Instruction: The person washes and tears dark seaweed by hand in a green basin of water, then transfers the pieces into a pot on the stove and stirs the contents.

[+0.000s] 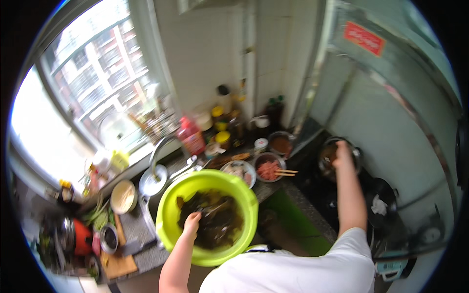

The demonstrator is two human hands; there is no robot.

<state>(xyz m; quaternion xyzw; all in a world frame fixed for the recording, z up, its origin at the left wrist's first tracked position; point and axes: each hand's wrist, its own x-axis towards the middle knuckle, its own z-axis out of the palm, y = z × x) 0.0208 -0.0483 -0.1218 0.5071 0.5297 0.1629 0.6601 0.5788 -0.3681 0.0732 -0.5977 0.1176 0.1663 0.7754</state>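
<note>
A large yellow-green plastic basin (253,216) stands at the sink below the faucet. Dark, wet leafy matter (220,223) lies in it in brownish water. Over the left part of this matter is my left hand (192,222), its fingers bent; whether they pinch any of it is unclear. My right hand (342,154) reaches to the far right, over a metal pot (329,172) on the black stove. Blur hides whether that hand holds something at the pot.
Left of the basin are a cutting board (122,264), a cleaver (133,247) and a bowl (124,196). Behind it stand a plate of food (240,170), a bowl of pink meat (269,169) with chopsticks (287,172), and several bottles. A black wok (383,194) sits right of the pot.
</note>
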